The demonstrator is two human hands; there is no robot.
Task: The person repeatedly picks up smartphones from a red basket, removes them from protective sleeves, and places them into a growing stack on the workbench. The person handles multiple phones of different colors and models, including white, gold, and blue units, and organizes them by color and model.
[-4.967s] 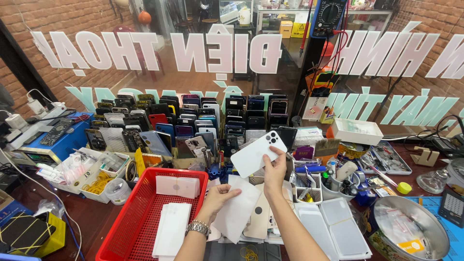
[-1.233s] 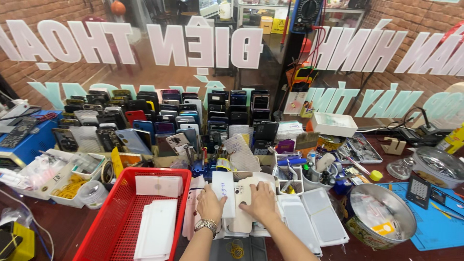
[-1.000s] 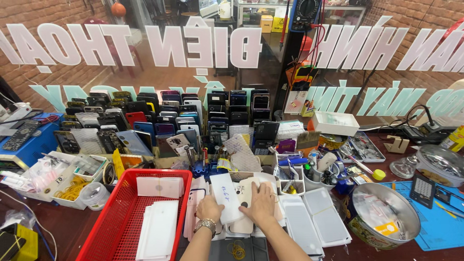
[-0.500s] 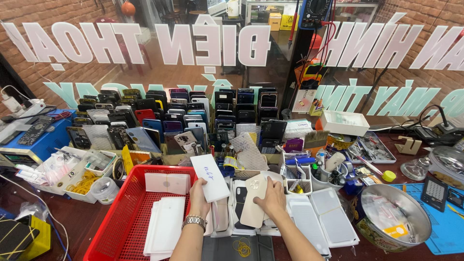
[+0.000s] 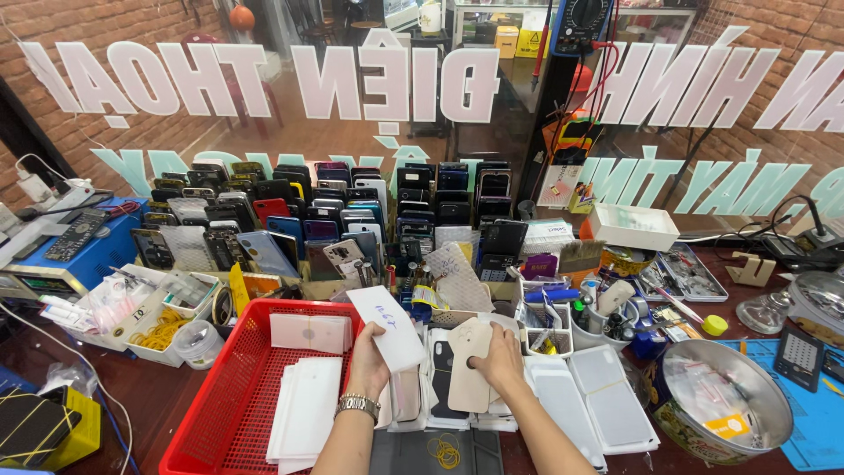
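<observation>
A red basket [image 5: 220, 413] of white sheets, upright phones [image 5: 352, 211] behind, a metal bowl [image 5: 725, 391] at right

There is one view, from a camera worn on the person's head. It looks forward and downward over a crowded workbench, from just above and behind the two forearms, which enter at the bottom edge. The left hand [image 5: 374, 356] and right hand [image 5: 499, 359] sit low in the middle, close to the lens. The red basket [image 5: 207, 413] lies at lower left, the round metal tin [image 5: 730, 413] at lower right. Farther off, rows of upright phones [image 5: 352, 215] cross the middle, and a lettered glass window [image 5: 396, 79] fills the upper half, facing the camera.
</observation>
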